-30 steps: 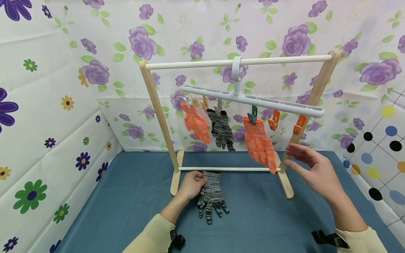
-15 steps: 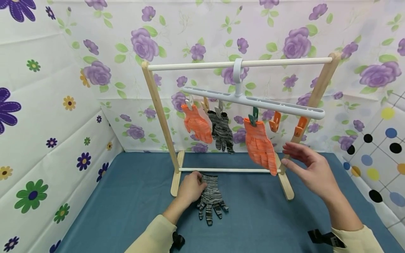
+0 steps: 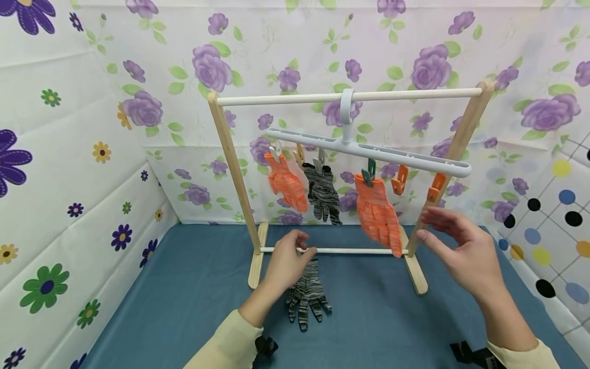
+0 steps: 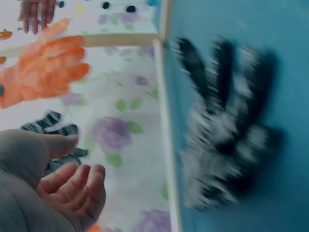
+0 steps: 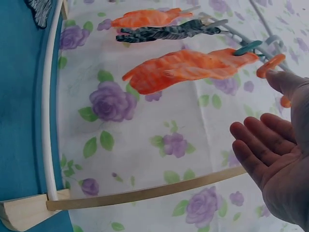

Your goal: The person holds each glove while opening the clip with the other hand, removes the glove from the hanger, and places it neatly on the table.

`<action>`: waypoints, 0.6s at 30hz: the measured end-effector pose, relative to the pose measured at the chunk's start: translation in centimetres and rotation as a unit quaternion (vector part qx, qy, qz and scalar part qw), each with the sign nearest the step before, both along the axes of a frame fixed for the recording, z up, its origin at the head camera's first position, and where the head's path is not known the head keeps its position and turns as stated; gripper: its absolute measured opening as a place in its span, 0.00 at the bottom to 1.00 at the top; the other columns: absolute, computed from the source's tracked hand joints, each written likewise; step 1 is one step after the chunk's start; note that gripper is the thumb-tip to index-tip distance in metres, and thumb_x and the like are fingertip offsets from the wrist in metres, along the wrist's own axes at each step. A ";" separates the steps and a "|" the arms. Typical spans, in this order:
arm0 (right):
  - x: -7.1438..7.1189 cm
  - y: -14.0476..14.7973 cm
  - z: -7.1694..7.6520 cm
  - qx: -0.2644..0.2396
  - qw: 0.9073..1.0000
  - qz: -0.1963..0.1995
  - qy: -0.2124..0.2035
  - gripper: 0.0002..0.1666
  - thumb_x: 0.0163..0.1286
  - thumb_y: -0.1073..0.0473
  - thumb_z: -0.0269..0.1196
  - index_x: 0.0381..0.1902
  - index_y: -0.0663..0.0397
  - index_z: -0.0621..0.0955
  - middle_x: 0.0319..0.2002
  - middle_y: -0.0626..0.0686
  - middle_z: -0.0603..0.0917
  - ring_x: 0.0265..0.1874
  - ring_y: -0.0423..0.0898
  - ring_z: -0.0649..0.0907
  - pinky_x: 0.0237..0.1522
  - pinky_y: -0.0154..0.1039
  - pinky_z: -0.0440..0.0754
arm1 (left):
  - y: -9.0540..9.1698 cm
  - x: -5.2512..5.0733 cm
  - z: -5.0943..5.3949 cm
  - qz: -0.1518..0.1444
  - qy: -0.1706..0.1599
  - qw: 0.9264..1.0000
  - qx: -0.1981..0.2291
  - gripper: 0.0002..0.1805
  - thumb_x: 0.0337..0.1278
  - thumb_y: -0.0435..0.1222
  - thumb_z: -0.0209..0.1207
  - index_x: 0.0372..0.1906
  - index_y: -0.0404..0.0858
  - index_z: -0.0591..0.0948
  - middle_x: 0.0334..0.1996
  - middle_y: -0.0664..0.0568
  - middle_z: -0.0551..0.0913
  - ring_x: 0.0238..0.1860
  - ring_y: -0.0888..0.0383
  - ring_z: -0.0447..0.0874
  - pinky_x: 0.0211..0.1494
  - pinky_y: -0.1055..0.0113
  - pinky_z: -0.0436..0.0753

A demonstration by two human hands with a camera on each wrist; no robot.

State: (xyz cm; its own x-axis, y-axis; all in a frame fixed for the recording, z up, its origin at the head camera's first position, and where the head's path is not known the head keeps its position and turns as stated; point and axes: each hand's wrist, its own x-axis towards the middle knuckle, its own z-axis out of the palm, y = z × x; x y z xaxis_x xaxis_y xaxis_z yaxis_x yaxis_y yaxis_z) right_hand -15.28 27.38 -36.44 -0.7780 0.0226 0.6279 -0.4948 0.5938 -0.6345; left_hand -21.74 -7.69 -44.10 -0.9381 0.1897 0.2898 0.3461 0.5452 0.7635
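A grey-and-black knit glove (image 3: pixel 308 300) lies flat on the blue cloth, fingers toward the viewer. My left hand (image 3: pixel 288 262) hovers just above its cuff, hiding part of it; in the left wrist view the loosely curved fingers are apart from the glove (image 4: pixel 217 130) and hold nothing. My right hand (image 3: pixel 463 259) is raised with relaxed, spread fingers, below an orange clothespin (image 3: pixel 435 187). From the light grey hanger (image 3: pixel 369 149) hang an orange glove (image 3: pixel 287 185), a second grey-and-black glove (image 3: pixel 323 197) and another orange glove (image 3: pixel 379 215), each by a clothespin.
A wooden rack with a white top rod (image 3: pixel 286 98) carries the hanger, which tilts down to the right. Its white lower rod (image 3: pixel 350 251) runs behind the lying glove. A second orange clothespin (image 3: pixel 399 180) and a tan clothespin (image 3: pixel 299 152) hang without gloves. Floral cloth walls surround the table.
My left hand has let go of the lying glove's cuff edge and lifted up and slightly right over it. The right hand stays nearly in place.
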 end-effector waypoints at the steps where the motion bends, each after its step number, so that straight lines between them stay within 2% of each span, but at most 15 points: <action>1: 0.1 0.0 0.1 -0.006 1.000 -0.002 0.007 0.31 0.67 0.68 0.75 0.67 0.54 0.82 0.55 0.54 0.88 0.53 0.35 0.85 0.57 0.22 0.76 | 0.3 0.0 0.6 -0.013 0.002 1.000 0.021 0.15 0.72 0.38 0.69 0.57 0.39 0.83 0.40 0.52 0.84 0.32 0.60 0.81 0.33 0.63 0.81; 4: 0.5 -0.1 0.5 -0.025 0.999 -0.012 0.030 0.31 0.66 0.72 0.75 0.66 0.56 0.83 0.54 0.54 0.88 0.52 0.36 0.86 0.56 0.23 0.78 | 1.3 0.1 2.2 -0.049 0.006 0.996 0.076 0.16 0.73 0.39 0.68 0.60 0.40 0.83 0.45 0.53 0.86 0.39 0.59 0.85 0.40 0.63 0.85; 7: 0.9 -0.3 1.1 -0.041 0.997 -0.012 0.065 0.32 0.63 0.76 0.75 0.65 0.58 0.84 0.53 0.55 0.88 0.50 0.38 0.87 0.56 0.24 0.79 | 2.4 0.0 3.8 -0.084 0.010 0.988 0.127 0.17 0.75 0.39 0.66 0.62 0.40 0.82 0.50 0.51 0.86 0.47 0.59 0.86 0.48 0.64 0.87; 12: 1.5 -0.5 2.0 -0.049 0.992 0.000 0.113 0.33 0.60 0.80 0.74 0.63 0.59 0.84 0.51 0.59 0.88 0.48 0.41 0.87 0.56 0.27 0.81 | 4.1 -0.3 6.1 -0.142 0.015 0.968 0.206 0.20 0.77 0.37 0.64 0.67 0.38 0.80 0.59 0.45 0.84 0.55 0.56 0.86 0.56 0.62 0.86; 18: 2.0 -1.2 3.0 -0.050 0.990 0.011 0.134 0.33 0.56 0.83 0.74 0.61 0.65 0.84 0.50 0.61 0.88 0.47 0.41 0.88 0.56 0.27 0.81 | 6.1 -1.0 7.8 -0.192 0.013 0.948 0.253 0.24 0.79 0.35 0.61 0.73 0.36 0.75 0.67 0.41 0.80 0.64 0.52 0.82 0.64 0.63 0.82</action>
State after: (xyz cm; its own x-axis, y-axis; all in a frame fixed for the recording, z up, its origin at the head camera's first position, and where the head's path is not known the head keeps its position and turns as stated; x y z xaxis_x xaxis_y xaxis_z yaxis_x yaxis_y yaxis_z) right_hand -13.29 26.20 -33.43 -0.5847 0.0802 0.8072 -0.6649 0.5227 -0.5336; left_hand -22.76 -1.64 -36.30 -0.8189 0.3463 0.4577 0.4677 -0.0597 0.8819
